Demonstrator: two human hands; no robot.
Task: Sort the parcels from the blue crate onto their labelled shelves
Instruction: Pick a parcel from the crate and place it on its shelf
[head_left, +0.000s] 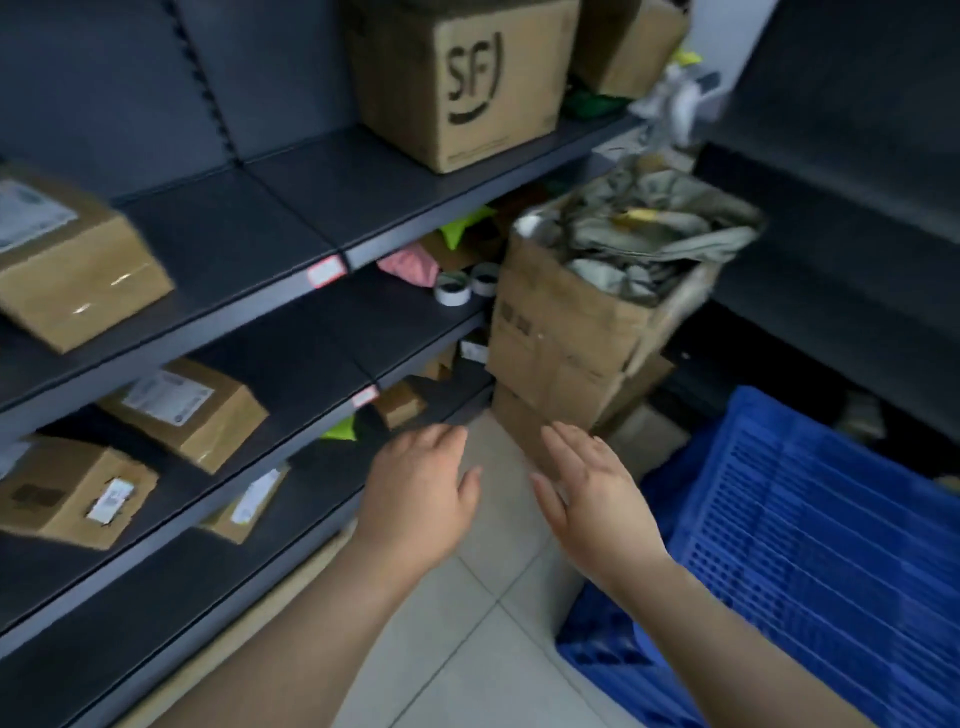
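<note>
Shelves (291, 218) fill the left; the crate (810, 519) sits right, contents unseen; parcels (72, 270) lie shelved. Left hand (421, 488) and right hand (597, 488) hover empty, fingers (447, 436) straight, close together. Risk: misread labels (327, 270) send a parcel to the wrong shelf

A single wide-angle camera on the person's head looks forward and steeply down along both forearms, so the left hand (421, 488) and the right hand (597, 493) sit close to the lens, near the middle of the frame. It faces a corner: the dark shelves (218, 234) slant up the left side, the blue crate (810, 519) fills the lower right, and the tiled floor (493, 649) lies between them. The far shelf ends and the frame edges are blurred.
</note>
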